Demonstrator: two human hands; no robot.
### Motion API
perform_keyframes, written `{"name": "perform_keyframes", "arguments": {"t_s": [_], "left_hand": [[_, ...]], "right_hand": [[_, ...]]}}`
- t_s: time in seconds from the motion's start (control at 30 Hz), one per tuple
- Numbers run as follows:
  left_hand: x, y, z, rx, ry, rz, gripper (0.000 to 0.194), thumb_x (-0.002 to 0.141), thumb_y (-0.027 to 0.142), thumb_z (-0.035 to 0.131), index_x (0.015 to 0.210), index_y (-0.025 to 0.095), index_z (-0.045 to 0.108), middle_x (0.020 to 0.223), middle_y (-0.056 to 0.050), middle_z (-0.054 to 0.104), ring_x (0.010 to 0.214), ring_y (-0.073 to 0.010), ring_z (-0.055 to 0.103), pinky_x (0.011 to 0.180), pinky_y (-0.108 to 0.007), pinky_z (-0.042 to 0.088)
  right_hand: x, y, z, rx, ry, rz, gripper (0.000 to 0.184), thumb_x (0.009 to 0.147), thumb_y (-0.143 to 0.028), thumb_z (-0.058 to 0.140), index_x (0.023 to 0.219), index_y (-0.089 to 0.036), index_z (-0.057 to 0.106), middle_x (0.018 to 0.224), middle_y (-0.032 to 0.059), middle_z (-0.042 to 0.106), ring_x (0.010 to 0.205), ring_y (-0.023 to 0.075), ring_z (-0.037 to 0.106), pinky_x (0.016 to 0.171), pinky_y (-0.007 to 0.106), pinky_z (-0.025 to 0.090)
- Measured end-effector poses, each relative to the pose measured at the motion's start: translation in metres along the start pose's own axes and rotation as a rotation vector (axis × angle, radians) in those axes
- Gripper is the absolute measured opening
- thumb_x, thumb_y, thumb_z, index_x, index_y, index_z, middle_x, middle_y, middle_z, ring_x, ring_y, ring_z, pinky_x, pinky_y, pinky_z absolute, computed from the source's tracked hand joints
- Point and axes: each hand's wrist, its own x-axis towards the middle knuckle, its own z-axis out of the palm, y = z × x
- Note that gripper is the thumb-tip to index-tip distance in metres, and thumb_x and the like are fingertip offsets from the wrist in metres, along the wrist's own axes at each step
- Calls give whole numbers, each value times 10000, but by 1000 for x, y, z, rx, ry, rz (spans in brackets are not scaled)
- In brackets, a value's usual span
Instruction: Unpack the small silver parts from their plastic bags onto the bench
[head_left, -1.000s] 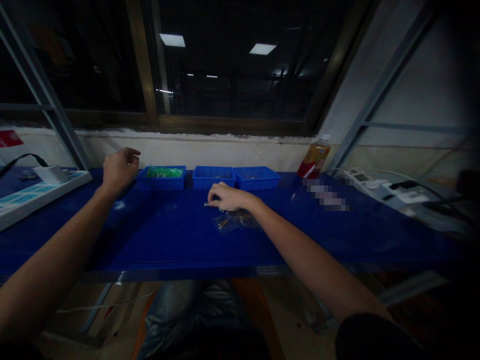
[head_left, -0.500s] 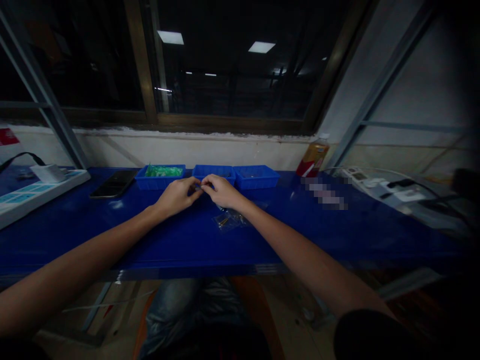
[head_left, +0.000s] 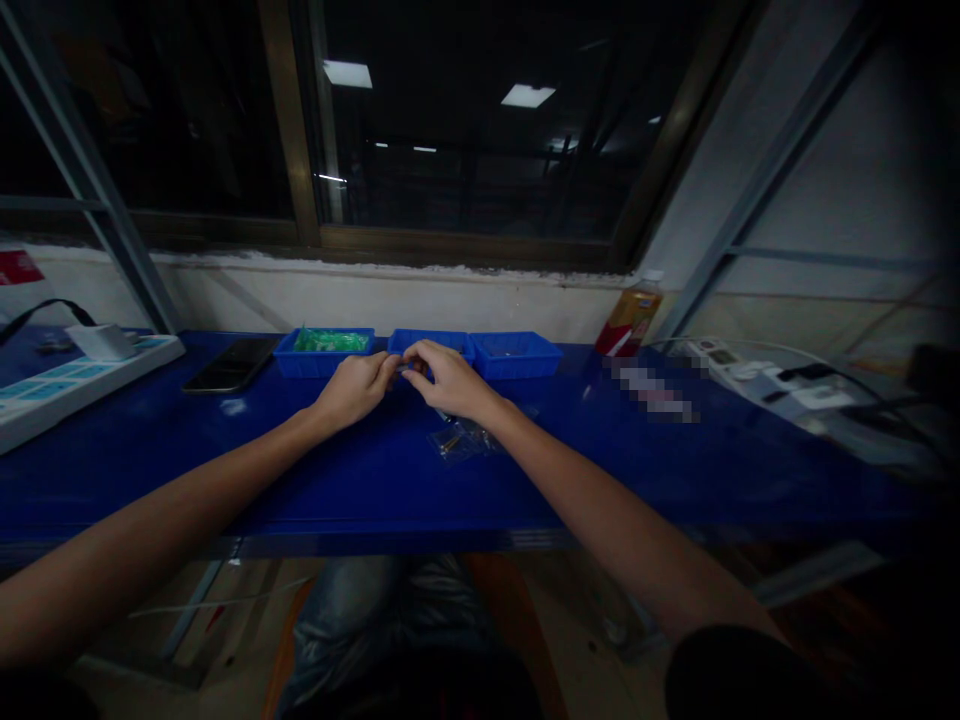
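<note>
From my end of the feed, the clearest difference is the left hand point(head_left: 352, 388). A second ago it was raised off to the left, on its own; now it has come in to the middle of the worktop point(head_left: 337, 490) — and its fingertips are against those of the right hand point(head_left: 446, 380). With it gone from there, I can see the phone point(head_left: 231, 365) that it was covering, lying flat beside the tray of green stuff point(head_left: 322, 369).

The right hand was low over the little plastic bags point(head_left: 459, 440), pinching a small piece point(head_left: 405, 368) that stuck out to its left. It is now a little farther from me, close in front of the middle tray point(head_left: 431, 340), and the small piece is between the fingertips of both hands. Both grips are narrow, thumb and fingers drawn in on it; it is mostly hidden, so I can't make out its shape.

Set against half a second ago, little differs: the hands meet at nearly the same spot, with the fingers only slightly rearranged.

The bags lie where they did, just on my side of the right hand and partly behind its wrist, with brass-coloured bits showing through. The right tray point(head_left: 517, 366), the bottle point(head_left: 632, 315) and the power strip point(head_left: 90, 375) keep their places — any small shift there matches the whole view moving.
</note>
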Motion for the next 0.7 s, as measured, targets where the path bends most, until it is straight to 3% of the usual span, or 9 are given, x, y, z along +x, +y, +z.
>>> {"name": "perform_keyframes", "arguments": {"t_s": [0.1, 0.27, 0.33, 0.43, 0.5, 0.57, 0.7], "left_hand": [[0, 3, -3, -39, 1, -9, 393, 907, 376, 284, 715, 164, 553, 617, -24, 602, 560, -133, 559, 557, -246, 379], [-4, 9, -5, -95, 34, 92, 314, 866, 390, 411, 1008, 144, 546, 638, 8, 595, 525, -110, 526, 521, -218, 367], [-5, 10, -5, -93, 62, 121, 318, 848, 383, 449, 1030, 137, 538, 645, 9, 597, 534, -107, 525, 530, -215, 369], [-3, 10, -8, -65, 131, 110, 284, 855, 358, 434, 971, 137, 568, 632, 3, 600, 540, -110, 527, 540, -221, 366], [1, 9, -10, -70, 138, 90, 303, 878, 350, 380, 846, 136, 591, 618, -4, 597, 543, -113, 528, 551, -228, 367], [7, 8, -9, -123, 96, 76, 373, 894, 363, 330, 721, 137, 571, 601, -11, 589, 553, -117, 535, 569, -235, 379], [20, 7, 8, -395, 17, -24, 457, 893, 453, 285, 678, 137, 536, 553, -17, 569, 526, -124, 536, 547, -235, 407]], "right_hand": [[2, 1, 0, -57, 26, 17, 138, 856, -261, 414, 878, -176, 520, 841, 33, 557, 780, 135, 499, 718, 268, 365], [8, 1, 0, -92, 70, 96, 306, 900, -286, 341, 658, -173, 491, 661, 18, 521, 661, 123, 478, 641, 263, 330], [9, 1, -1, -62, 103, 117, 330, 905, -297, 337, 633, -175, 480, 625, 7, 505, 625, 117, 463, 613, 260, 318], [7, -1, -4, 2, 138, 114, 304, 897, -321, 359, 683, -172, 514, 622, -2, 505, 617, 113, 461, 601, 253, 325], [5, -1, -7, 43, 153, 81, 189, 863, -323, 435, 843, -171, 545, 667, -7, 524, 644, 117, 476, 621, 251, 349], [3, 0, -10, 53, 165, 33, 204, 818, -277, 509, 995, -176, 521, 749, 2, 544, 699, 126, 492, 661, 259, 374], [3, 5, -13, -21, 134, -23, 130, 818, -189, 471, 934, -175, 529, 850, 33, 553, 779, 142, 504, 720, 277, 385]]}}
